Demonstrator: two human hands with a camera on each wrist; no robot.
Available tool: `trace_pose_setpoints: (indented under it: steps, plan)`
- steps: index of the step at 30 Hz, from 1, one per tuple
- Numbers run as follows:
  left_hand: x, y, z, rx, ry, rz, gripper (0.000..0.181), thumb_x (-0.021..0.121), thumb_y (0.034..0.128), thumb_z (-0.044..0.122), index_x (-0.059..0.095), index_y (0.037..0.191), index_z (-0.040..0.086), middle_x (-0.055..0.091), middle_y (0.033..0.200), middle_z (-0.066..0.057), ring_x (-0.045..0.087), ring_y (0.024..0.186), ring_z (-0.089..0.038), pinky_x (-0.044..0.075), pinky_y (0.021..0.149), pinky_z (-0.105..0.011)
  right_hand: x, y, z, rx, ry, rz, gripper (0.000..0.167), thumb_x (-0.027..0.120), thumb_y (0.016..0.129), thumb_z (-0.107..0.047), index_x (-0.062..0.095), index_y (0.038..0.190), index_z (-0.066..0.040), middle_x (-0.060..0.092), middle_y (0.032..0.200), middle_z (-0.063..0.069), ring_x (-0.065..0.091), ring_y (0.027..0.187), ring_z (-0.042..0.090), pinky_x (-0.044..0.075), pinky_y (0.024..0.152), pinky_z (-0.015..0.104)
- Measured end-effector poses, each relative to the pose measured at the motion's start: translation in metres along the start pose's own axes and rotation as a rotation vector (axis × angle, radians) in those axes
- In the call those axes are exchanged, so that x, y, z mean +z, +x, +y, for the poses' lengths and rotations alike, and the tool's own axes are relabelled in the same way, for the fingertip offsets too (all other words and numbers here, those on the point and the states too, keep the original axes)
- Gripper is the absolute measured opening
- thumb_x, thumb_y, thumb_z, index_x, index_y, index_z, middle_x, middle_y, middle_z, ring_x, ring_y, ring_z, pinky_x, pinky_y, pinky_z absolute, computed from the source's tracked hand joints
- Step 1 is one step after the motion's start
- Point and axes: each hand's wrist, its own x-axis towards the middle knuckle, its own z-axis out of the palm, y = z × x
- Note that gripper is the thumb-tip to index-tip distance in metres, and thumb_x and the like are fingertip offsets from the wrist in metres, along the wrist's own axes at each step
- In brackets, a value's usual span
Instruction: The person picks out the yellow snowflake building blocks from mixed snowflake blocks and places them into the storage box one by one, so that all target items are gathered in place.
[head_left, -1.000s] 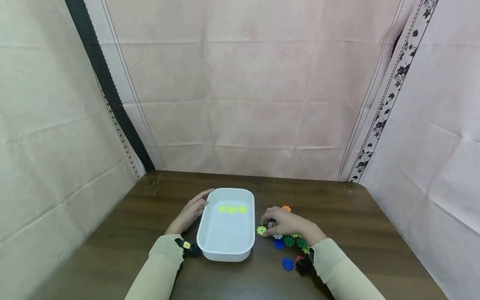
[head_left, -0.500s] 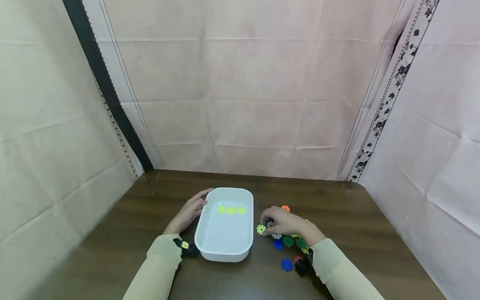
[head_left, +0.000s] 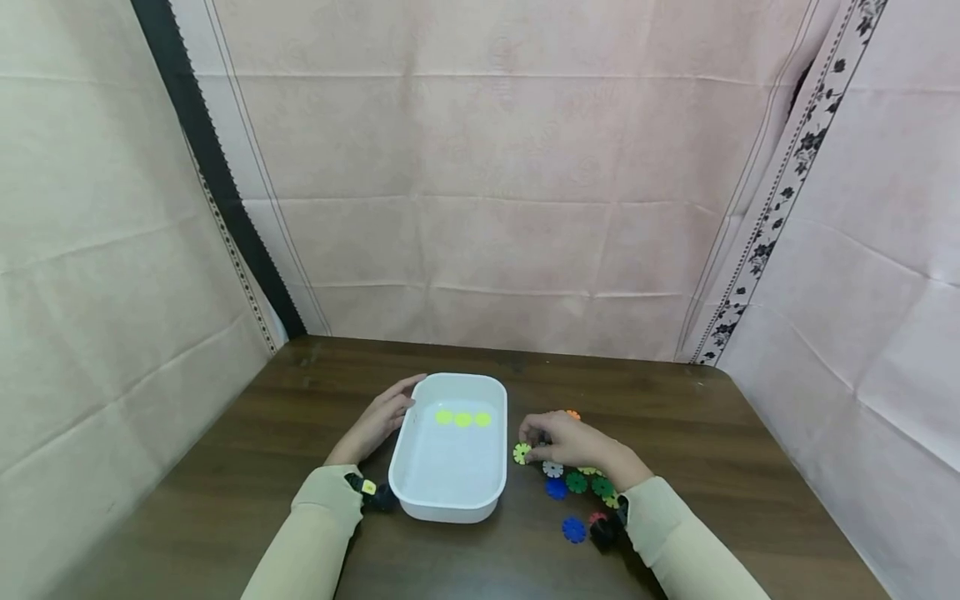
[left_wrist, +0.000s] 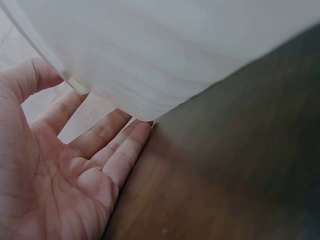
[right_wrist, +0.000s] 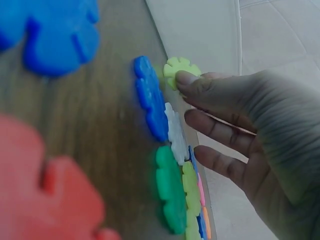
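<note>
My right hand (head_left: 562,437) pinches a yellow-green flower-shaped disc (right_wrist: 175,66) between thumb and index finger, just right of the white tray (head_left: 450,475). In the right wrist view the disc is raised off the table, and the other fingers are loosely bent. Three yellow-green discs (head_left: 463,419) sit in a row near the tray's far end. At the tray's left side is my left hand (head_left: 378,425), its fingers extended against the outer wall. The left wrist view shows the thumb by the rim and fingertips (left_wrist: 142,129) at the lower edge.
Below and around my right hand lie several loose discs: a white one (head_left: 552,469), blue ones (head_left: 574,530), green ones (head_left: 577,482), a red one (head_left: 597,518) and an orange one (head_left: 573,414). Pale cloth (head_left: 510,208) hangs behind the brown table (head_left: 225,517).
My right thumb and index finger have lifted the yellow-green disc slightly from its place at the pile's left edge. My left hand and the tray stay nearly still.
</note>
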Motion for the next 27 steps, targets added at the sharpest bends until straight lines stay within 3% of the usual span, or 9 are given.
trace_pose_setpoints:
  steps: [16, 27]
  plan:
    - [-0.001, -0.004, -0.003, -0.010, -0.006, -0.014, 0.048, 0.048, 0.1022, 0.019, 0.047, 0.149, 0.029, 0.046, 0.151, -0.002, 0.052, 0.132, -0.025, 0.045, 0.107, -0.042, -0.001, -0.002, 0.004, -0.048, 0.050, 0.083, 0.012, 0.074, 0.093, -0.016, 0.070, 0.103, -0.020, 0.072, 0.095, -0.011, 0.068, 0.086, 0.003, 0.057, 0.075, 0.022]
    - [0.001, -0.001, 0.000, 0.004, 0.020, -0.016, 0.049, 0.046, 0.1026, 0.021, 0.046, 0.150, 0.029, 0.043, 0.153, -0.001, 0.051, 0.133, -0.024, 0.043, 0.109, -0.043, -0.017, -0.006, 0.007, 0.036, 0.095, 0.125, 0.018, 0.072, 0.094, -0.018, 0.069, 0.112, -0.019, 0.073, 0.099, -0.010, 0.069, 0.087, 0.006, 0.058, 0.076, 0.024]
